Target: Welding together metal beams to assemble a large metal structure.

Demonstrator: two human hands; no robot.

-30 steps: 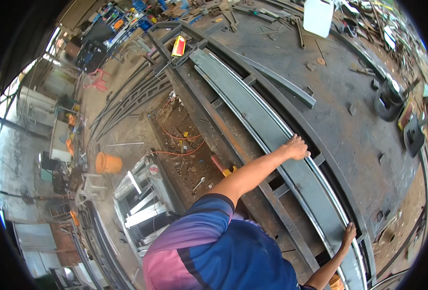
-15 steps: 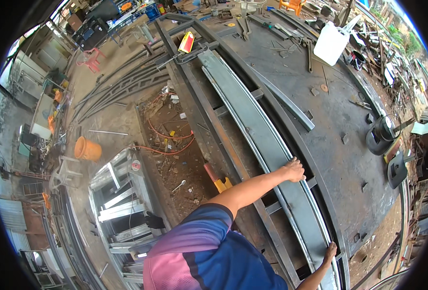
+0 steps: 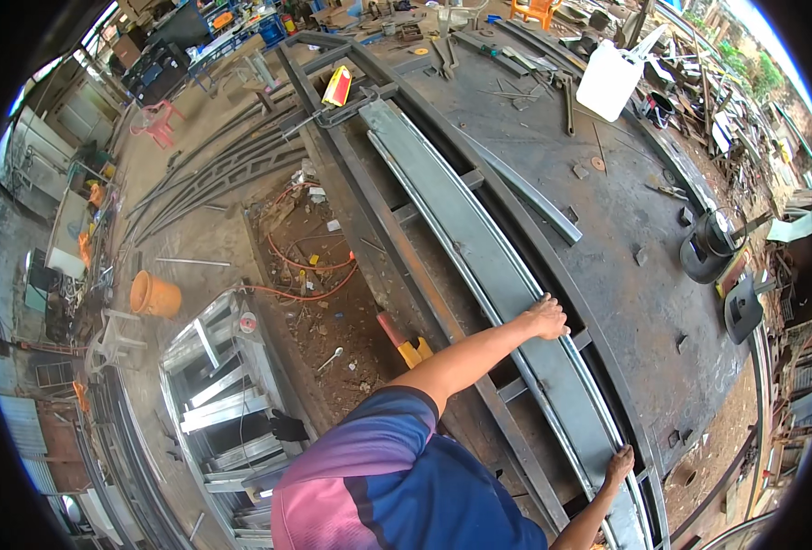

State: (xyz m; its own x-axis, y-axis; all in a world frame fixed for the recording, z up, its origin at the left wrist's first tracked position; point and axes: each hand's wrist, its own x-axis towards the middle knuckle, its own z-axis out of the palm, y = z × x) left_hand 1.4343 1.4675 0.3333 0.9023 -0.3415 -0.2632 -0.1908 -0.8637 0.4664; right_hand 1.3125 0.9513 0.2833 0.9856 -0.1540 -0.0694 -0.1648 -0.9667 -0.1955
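A long grey sheet-metal panel point(image 3: 479, 247) with bright ridged edges lies lengthwise on a dark steel frame point(image 3: 406, 261) with crossbars. My left hand point(image 3: 545, 318) reaches across its middle, fingers curled over the right-hand edge. Closer to the lower edge of the view, my right hand point(image 3: 619, 463) holds the same edge. Both hands are closed on the panel, though their fingertips are partly hidden. Toward the panel's far end, a clamp point(image 3: 346, 110) sits on the frame beside a red and yellow box point(image 3: 337, 87).
Right of the frame spreads a dark metal worktop point(image 3: 626, 275) bearing a loose metal bar point(image 3: 525, 188), a white jug point(image 3: 610, 81) and welding masks point(image 3: 713, 246). At left are a ladder-like stack of metal profiles point(image 3: 227, 394), an orange bucket point(image 3: 155, 295) and an orange hose point(image 3: 300, 291).
The surroundings have shifted slightly left in the view. Both hands keep their hold on the panel, at nearly the same places along its edge.
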